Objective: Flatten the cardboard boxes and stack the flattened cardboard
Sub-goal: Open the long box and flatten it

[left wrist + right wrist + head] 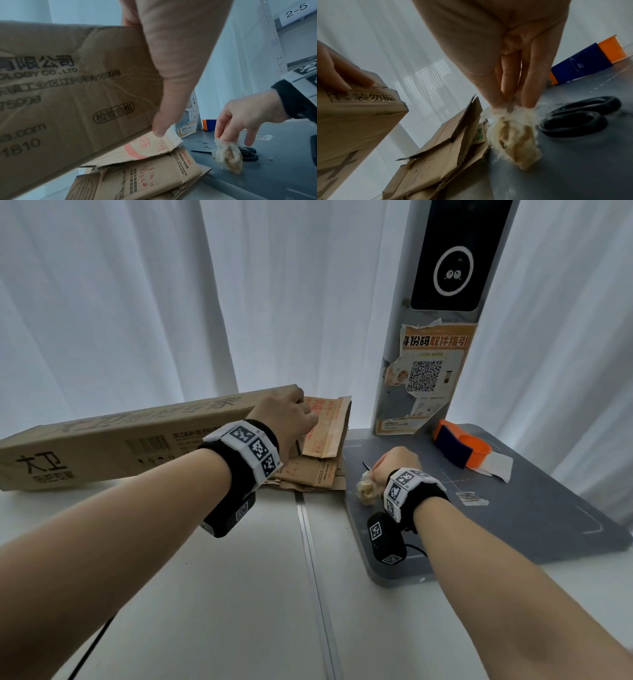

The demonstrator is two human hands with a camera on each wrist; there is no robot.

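A long, still-assembled cardboard box [120, 440] lies across the white table at the left. My left hand [298, 414] grips its right end, thumb [163, 81] on the near face and fingers [342, 75] on the end flap. Just right of that end lies a stack of flattened cardboard [315, 470], seen close in the left wrist view [145, 175]. My right hand [380, 470] pinches a crumpled wad of clear tape [368, 491] by its top, and the wad [517, 138] touches the grey mat.
A grey mat [513, 525] covers the table's right part. Black scissors [576, 119] lie on it just behind the wad. An orange and blue tape dispenser [459, 448] sits at the back right. A grey post with a QR poster [424, 378] stands behind the mat.
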